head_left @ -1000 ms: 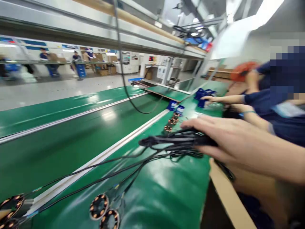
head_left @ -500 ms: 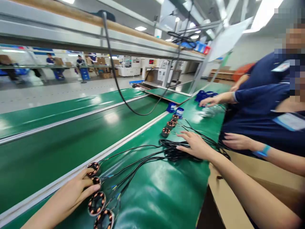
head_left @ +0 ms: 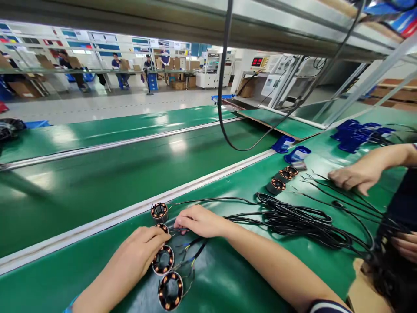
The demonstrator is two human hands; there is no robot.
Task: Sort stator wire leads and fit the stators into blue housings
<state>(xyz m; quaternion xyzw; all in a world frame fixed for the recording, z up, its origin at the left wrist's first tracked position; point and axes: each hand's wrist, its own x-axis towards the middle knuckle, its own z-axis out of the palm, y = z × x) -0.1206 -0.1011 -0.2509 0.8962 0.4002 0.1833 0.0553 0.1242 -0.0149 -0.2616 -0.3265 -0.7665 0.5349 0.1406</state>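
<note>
A short row of ring-shaped motor stators with copper windings lies on the green work surface in front of me. My left hand (head_left: 143, 248) closes its fingers on a stator (head_left: 162, 228), second from the far end, and covers much of it. Just right of it, my right hand (head_left: 198, 221) pinches the black cable (head_left: 224, 217) close to that stator's wires. The far stator (head_left: 159, 212) stands beyond my left fingertips. Two nearer stators, a middle one (head_left: 163, 260) and a front one (head_left: 170, 290), have thin wires running to black cables with bare coloured ends (head_left: 186, 248).
Coiled black cables (head_left: 286, 217) lie right of my hands. Behind them are more stators (head_left: 276, 186) and blue housings (head_left: 298, 153). A co-worker's hand (head_left: 355, 178) touches cables at the right. A black cord (head_left: 221, 108) hangs in a loop from the overhead beam (head_left: 163, 39).
My right hand has moved left from the cable coil to the wires by the stators. My left hand stays at the stators. The view has turned right, and the co-worker's hand is now on cables.
</note>
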